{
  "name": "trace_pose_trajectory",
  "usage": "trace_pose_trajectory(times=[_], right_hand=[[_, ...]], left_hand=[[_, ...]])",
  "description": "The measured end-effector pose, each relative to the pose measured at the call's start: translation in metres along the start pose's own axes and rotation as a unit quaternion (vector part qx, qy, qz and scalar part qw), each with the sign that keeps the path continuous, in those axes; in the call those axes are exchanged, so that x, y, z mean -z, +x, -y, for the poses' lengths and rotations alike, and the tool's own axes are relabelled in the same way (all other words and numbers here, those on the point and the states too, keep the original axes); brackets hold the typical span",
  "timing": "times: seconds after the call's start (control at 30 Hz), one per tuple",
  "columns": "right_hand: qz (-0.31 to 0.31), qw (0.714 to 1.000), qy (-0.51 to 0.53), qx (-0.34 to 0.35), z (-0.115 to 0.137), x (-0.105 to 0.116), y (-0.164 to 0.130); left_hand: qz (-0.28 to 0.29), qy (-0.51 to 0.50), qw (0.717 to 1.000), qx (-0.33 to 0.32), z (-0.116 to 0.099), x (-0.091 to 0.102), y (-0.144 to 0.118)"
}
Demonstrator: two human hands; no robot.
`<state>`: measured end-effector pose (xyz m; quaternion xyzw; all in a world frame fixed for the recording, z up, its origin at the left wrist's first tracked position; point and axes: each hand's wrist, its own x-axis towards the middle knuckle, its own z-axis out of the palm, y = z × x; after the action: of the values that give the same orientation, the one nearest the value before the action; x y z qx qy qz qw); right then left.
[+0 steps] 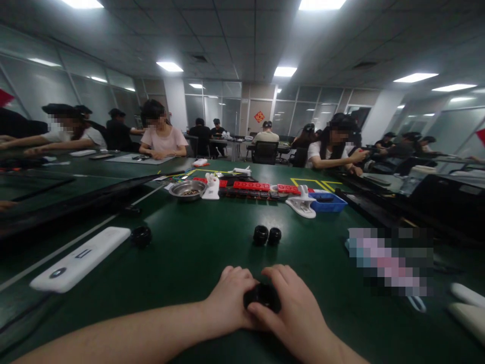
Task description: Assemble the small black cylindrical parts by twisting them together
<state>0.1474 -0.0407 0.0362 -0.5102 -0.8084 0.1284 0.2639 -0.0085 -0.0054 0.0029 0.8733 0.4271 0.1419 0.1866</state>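
Fingers bent, L hand & R hand round blk pc.

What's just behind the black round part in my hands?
Behind that part, two black round pieces sit on the green table. Your left hand and right hand cover much of its sides.

Glossy black round part was held between bare left hand and bare right hand over dark-green tabletop. Two black cylindrical parts were set beyond hands.
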Motion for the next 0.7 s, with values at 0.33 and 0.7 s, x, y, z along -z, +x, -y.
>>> trace_pose_trajectory(times=[0.33,0.7], right_hand=[[0.015,0.997,0.057,0.041,0.003,0.014,0.002],[0.049,0.996,0.016,0.074,0.014,0.020,-0.002]], left_hand=[[0.017,-0.014,1.000,0.011,-0.003,0.003,0.000],[0.035,-0.029,0.999,0.019,-0.010,0.011,-0.003]])
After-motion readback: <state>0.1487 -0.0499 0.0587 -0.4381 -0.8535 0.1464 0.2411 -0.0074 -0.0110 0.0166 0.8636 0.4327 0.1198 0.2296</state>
